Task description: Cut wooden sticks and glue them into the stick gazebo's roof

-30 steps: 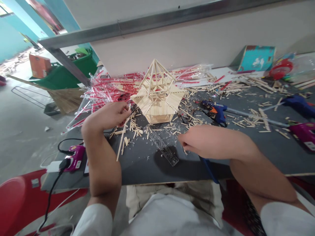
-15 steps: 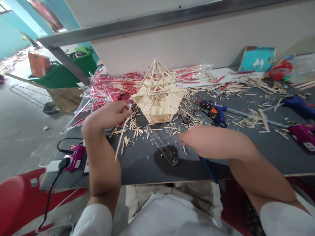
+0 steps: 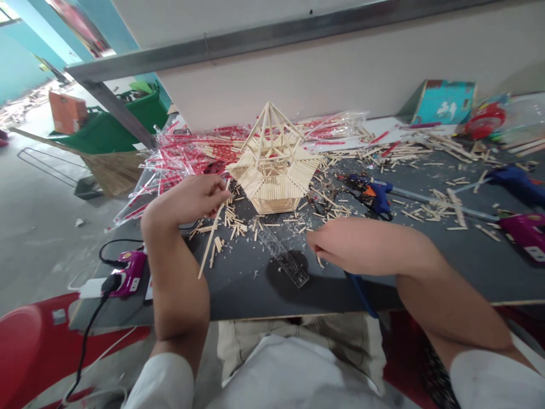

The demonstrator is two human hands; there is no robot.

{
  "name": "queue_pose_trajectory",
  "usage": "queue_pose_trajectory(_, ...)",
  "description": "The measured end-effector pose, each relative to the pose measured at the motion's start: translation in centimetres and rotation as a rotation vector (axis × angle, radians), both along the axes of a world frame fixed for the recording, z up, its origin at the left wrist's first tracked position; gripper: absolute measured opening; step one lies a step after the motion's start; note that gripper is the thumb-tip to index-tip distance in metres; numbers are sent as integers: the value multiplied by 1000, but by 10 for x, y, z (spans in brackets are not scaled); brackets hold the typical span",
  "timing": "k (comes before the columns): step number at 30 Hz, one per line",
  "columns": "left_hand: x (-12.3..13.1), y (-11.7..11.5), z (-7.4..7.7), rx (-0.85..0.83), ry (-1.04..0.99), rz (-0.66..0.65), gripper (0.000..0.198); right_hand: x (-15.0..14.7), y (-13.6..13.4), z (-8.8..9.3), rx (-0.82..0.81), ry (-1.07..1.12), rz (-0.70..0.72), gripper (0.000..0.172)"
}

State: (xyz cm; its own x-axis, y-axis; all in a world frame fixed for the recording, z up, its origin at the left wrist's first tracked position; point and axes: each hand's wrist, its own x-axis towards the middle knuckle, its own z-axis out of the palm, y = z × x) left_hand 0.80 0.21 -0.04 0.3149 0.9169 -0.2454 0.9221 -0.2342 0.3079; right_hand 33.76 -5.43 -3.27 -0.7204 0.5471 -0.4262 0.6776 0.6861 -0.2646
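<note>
My left hand [image 3: 196, 199] is closed in a pinch on a long thin wooden stick [image 3: 208, 250], which slants down toward the table's front. My right hand [image 3: 340, 244] hovers low over the table, its fingers curled together; whatever they hold, if anything, is hidden. Between the hands and farther back stands a wooden-stick model building [image 3: 276, 184], with a flared roof and an open pointed frame on top. A clear plastic strip [image 3: 289, 267] lies on the dark tabletop in front of it. Short cut sticks [image 3: 236, 221] are scattered near my left hand.
Red-and-clear plastic wrappers [image 3: 183, 153] pile up behind the left hand. A blue glue gun [image 3: 378, 193] lies to the right, another [image 3: 517, 184] farther off. Purple power strips [image 3: 130, 272] sit at both sides. A blue tool [image 3: 361, 292] lies under my right wrist. A metal rail [image 3: 255, 42] crosses behind.
My right hand's fingers have shifted slightly. My left hand and its stick stay almost in place; the model has not moved.
</note>
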Motion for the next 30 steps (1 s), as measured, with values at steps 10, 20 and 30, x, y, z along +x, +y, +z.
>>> queue_pose_trajectory(10, 11, -6, 1, 37, -502, -89, 25, -5, 5, 3, -47, 40, 3, 25)
queue_pose_trajectory(20, 12, -8, 4, 64, -525, -79, 25, -10, 10, 9, -70, -93, -8, 10)
queue_pose_trajectory(30, 11, -7, 4, 90, -457, -87, 29, -9, 9, 7, -50, -133, 28, 10)
